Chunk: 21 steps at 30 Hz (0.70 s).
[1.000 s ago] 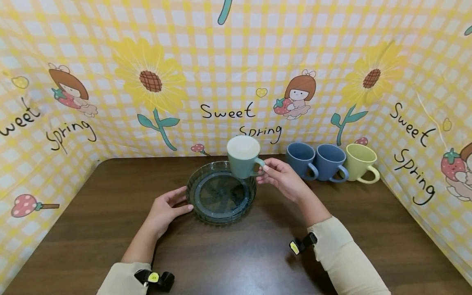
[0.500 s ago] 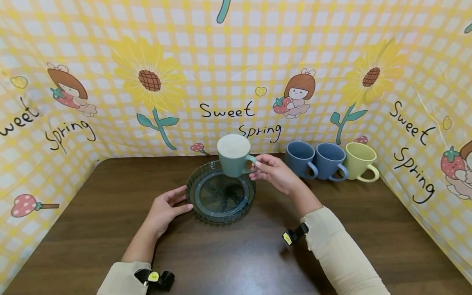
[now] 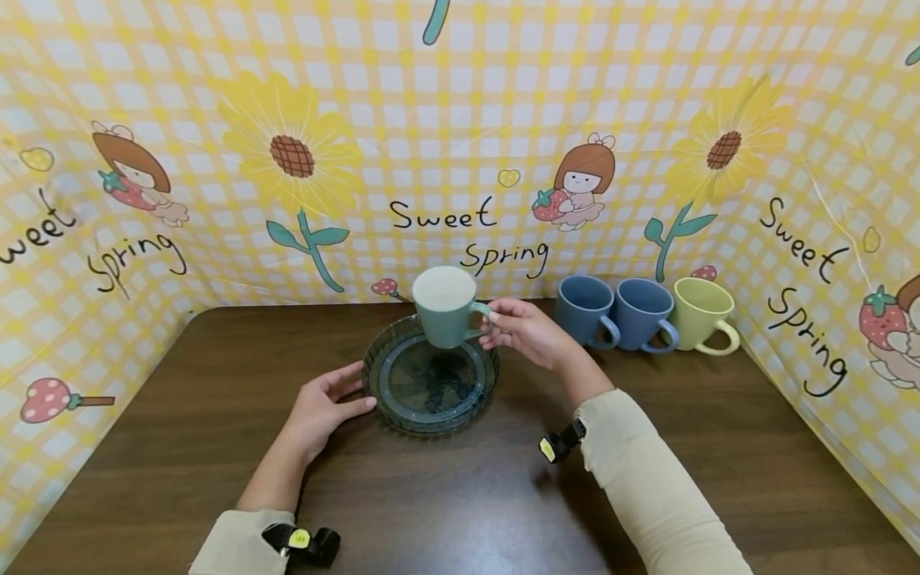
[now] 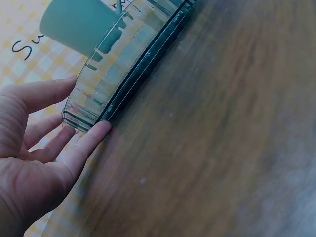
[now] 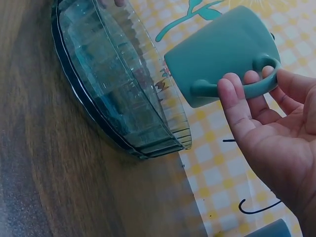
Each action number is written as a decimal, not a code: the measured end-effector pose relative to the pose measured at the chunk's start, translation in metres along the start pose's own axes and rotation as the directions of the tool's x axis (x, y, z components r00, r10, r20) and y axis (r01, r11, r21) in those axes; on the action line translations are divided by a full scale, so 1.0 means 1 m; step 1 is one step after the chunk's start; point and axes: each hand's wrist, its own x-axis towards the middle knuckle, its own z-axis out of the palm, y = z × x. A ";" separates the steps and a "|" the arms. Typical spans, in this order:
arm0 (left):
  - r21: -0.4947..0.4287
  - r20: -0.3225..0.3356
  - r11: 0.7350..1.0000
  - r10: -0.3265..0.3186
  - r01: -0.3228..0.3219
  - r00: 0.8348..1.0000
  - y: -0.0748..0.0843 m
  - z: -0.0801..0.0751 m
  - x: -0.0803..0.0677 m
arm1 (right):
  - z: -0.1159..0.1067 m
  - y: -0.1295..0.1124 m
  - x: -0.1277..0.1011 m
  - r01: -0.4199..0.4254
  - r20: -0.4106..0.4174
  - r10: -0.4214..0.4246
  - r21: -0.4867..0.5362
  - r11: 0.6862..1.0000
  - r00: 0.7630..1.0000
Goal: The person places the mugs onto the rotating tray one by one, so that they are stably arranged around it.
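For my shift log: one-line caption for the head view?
Right hand holds a green mug above a glass dish; left hand touches its rim.

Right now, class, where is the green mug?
In the head view, the green mug is held by its handle in the right hand, above the far rim of the glass dish.

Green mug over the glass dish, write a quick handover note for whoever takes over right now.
Right hand holds the green mug by its handle, in the air above the glass dish; the right wrist view shows the mug clear of the dish.
Left hand rests open against the dish's near-left rim, fingertips touching it.
Two blue mugs and a yellow mug stand in a row at the back right.
Done: green mug lifted. Left, probably: set it down in the dish.
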 end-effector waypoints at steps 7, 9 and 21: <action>-0.003 0.002 1.000 -0.002 0.002 1.000 0.000 0.000 0.001 | -0.001 0.000 0.005 -0.028 -0.003 0.028 -0.013 1.000 1.000; -0.003 0.002 1.000 -0.005 0.005 1.000 -0.001 0.000 0.001 | -0.002 0.001 0.007 -0.037 -0.005 0.037 -0.015 0.999 0.999; -0.003 0.008 1.000 -0.005 0.005 1.000 -0.001 0.000 0.002 | -0.010 0.013 0.017 -0.088 -0.029 0.089 0.023 0.996 0.996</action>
